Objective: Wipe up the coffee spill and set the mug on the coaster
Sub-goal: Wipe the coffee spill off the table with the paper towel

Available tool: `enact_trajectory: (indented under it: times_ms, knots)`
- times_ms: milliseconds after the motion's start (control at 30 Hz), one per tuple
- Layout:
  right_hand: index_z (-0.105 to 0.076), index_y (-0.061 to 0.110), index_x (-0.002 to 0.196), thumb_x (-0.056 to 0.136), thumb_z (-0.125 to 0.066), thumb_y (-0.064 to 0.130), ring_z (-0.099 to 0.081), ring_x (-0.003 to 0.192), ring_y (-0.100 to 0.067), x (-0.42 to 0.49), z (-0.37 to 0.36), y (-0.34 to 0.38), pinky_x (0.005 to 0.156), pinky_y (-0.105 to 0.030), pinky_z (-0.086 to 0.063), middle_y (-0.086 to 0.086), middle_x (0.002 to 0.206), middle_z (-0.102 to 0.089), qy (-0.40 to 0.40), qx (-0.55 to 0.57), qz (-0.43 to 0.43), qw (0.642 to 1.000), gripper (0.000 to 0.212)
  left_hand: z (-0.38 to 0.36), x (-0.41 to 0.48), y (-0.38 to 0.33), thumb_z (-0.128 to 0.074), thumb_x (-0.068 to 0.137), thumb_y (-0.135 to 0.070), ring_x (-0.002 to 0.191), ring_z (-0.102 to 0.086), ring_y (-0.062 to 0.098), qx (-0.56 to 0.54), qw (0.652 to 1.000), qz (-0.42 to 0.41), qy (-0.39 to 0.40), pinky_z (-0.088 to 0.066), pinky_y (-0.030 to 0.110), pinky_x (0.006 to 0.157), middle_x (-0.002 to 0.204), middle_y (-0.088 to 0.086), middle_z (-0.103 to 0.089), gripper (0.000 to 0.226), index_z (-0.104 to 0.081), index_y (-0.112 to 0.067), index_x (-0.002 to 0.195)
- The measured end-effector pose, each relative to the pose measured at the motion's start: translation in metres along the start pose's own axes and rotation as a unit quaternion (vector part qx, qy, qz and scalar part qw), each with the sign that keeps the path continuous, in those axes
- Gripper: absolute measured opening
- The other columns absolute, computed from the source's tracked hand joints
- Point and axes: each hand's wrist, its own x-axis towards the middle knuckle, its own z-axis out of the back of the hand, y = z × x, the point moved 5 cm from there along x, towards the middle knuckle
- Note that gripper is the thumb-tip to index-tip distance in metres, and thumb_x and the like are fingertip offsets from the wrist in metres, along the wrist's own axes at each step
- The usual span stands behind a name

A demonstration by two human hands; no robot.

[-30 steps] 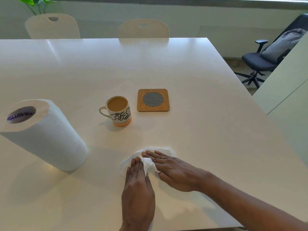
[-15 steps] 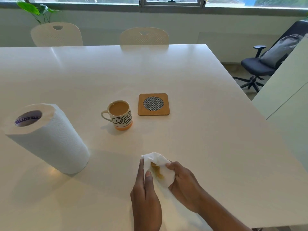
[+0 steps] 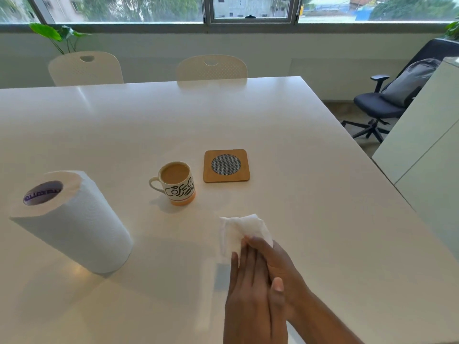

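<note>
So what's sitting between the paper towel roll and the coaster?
The mug, filled with coffee, stands on the table between the paper towel roll and the coaster, touching neither. The head view shows it.

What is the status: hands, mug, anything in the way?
Left hand flat on paper towel, right hand grips it. Mug beside coaster, not on it. Nothing between.

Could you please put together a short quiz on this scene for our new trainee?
1. True or false: the mug stands on the coaster.
2. What stands on the mug's handle side? A. paper towel roll B. coaster C. kettle
3. Fill in: the right hand grips a crumpled ____, while the left hand lies flat against it.
Key: 1. False; it stands on the table, beside the coaster. 2. A. 3. paper towel.
</note>
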Motion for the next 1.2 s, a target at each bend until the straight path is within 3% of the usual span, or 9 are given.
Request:
enact_trajectory:
  times_ms: [67, 233, 400, 567, 733, 867, 967, 1100, 1200]
  knots:
    - [-0.069, -0.002, 0.113, 0.09, -0.076, 0.019, -0.069, 0.075, -0.022, 0.002, 0.006, 0.009, 0.07, -0.033, -0.06, -0.015, 0.087, -0.07, -0.022, -0.013, 0.031, 0.999, 0.033, 0.011, 0.003, 0.007, -0.038, 0.1, -0.025, 0.147, -0.044, 0.007, -0.027, 0.999, 0.014, -0.024, -0.031, 0.034, 0.12, 0.137, 0.006, -0.07, 0.046, -0.065, -0.011, 0.133]
    - [-0.073, 0.004, 0.121, 0.102, -0.056, 0.008, -0.073, 0.099, -0.022, 0.003, 0.009, 0.028, 0.083, -0.029, -0.062, -0.017, 0.114, -0.077, -0.014, -0.07, 0.098, 0.993, 0.026, 0.064, 0.035, 0.042, -0.057, 0.093, -0.041, 0.127, -0.057, 0.012, -0.116, 0.976, 0.152, -0.107, -0.044, 0.035, 0.108, 0.137, -0.008, -0.061, 0.045, -0.068, -0.022, 0.132]
    - [-0.07, 0.001, 0.128, 0.102, -0.056, 0.012, -0.071, 0.108, -0.028, 0.007, 0.011, 0.034, 0.09, -0.038, -0.059, -0.025, 0.126, -0.072, 0.024, -0.141, 0.096, 0.985, 0.031, 0.06, 0.068, 0.091, -0.079, 0.087, -0.036, 0.108, -0.073, 0.008, -0.334, 0.886, 0.308, 0.092, -0.056, 0.036, 0.098, 0.114, -0.004, -0.079, 0.026, -0.078, -0.034, 0.113]
    - [-0.064, 0.004, 0.134, 0.1, -0.067, 0.016, -0.069, 0.111, -0.033, 0.014, 0.015, 0.04, 0.086, -0.042, -0.06, -0.031, 0.13, -0.066, 0.013, -0.162, 0.102, 0.981, 0.036, 0.055, 0.078, 0.1, -0.081, 0.087, -0.016, 0.097, -0.077, 0.022, -0.365, 0.87, 0.292, 0.158, -0.059, 0.039, 0.094, 0.097, 0.007, -0.082, 0.011, -0.081, -0.017, 0.098]
    - [-0.064, 0.002, 0.133, 0.096, -0.068, 0.01, -0.073, 0.108, -0.033, 0.015, 0.02, 0.039, 0.082, -0.039, -0.063, -0.026, 0.124, -0.072, -0.01, -0.078, 0.074, 0.994, 0.038, 0.042, 0.078, 0.105, -0.079, 0.086, -0.012, 0.086, -0.07, 0.025, -0.434, 0.833, 0.333, 0.086, -0.055, 0.041, 0.085, 0.093, 0.018, -0.08, 0.008, -0.081, -0.008, 0.093]
    - [-0.074, -0.001, 0.115, 0.098, -0.067, 0.01, -0.078, 0.086, -0.021, 0.018, 0.027, 0.045, 0.068, -0.032, -0.062, -0.016, 0.102, -0.08, -0.116, -0.114, 0.08, 0.983, 0.021, 0.034, 0.081, 0.11, -0.08, 0.089, -0.021, 0.091, -0.074, 0.015, -0.401, 0.854, 0.323, 0.067, -0.057, 0.037, 0.087, 0.095, 0.005, -0.082, 0.01, -0.081, -0.017, 0.098]
    - [-0.081, 0.011, 0.102, 0.1, -0.068, 0.011, -0.072, 0.078, -0.008, 0.008, 0.042, 0.071, 0.068, -0.026, -0.057, 0.002, 0.088, -0.079, -0.247, -0.318, 0.262, 0.877, 0.012, 0.046, 0.087, 0.126, -0.07, 0.097, -0.034, 0.094, -0.073, -0.002, -0.27, 0.921, 0.28, 0.024, -0.056, 0.019, 0.084, 0.098, -0.013, -0.08, 0.01, -0.078, -0.034, 0.103]
    - [-0.07, 0.011, 0.136, 0.085, -0.061, -0.024, -0.062, 0.131, -0.012, -0.007, 0.048, 0.071, 0.114, -0.011, -0.039, 0.003, 0.141, -0.065, -0.256, -0.613, 0.396, 0.634, 0.063, 0.059, 0.083, 0.15, -0.063, 0.101, -0.022, 0.104, -0.07, 0.002, -0.097, 0.976, 0.195, 0.008, -0.051, 0.021, 0.096, 0.115, -0.007, -0.078, 0.02, -0.077, -0.023, 0.116]
    - [-0.057, 0.011, 0.148, 0.074, -0.049, -0.03, -0.049, 0.145, -0.022, 0.003, 0.065, 0.03, 0.122, -0.008, -0.018, 0.007, 0.153, -0.046, -0.215, -0.695, 0.298, 0.618, 0.085, 0.054, 0.07, 0.171, -0.06, 0.102, -0.014, 0.13, -0.062, 0.014, -0.004, 0.988, 0.151, 0.043, -0.041, 0.026, 0.112, 0.138, 0.002, -0.068, 0.029, -0.072, -0.013, 0.128]
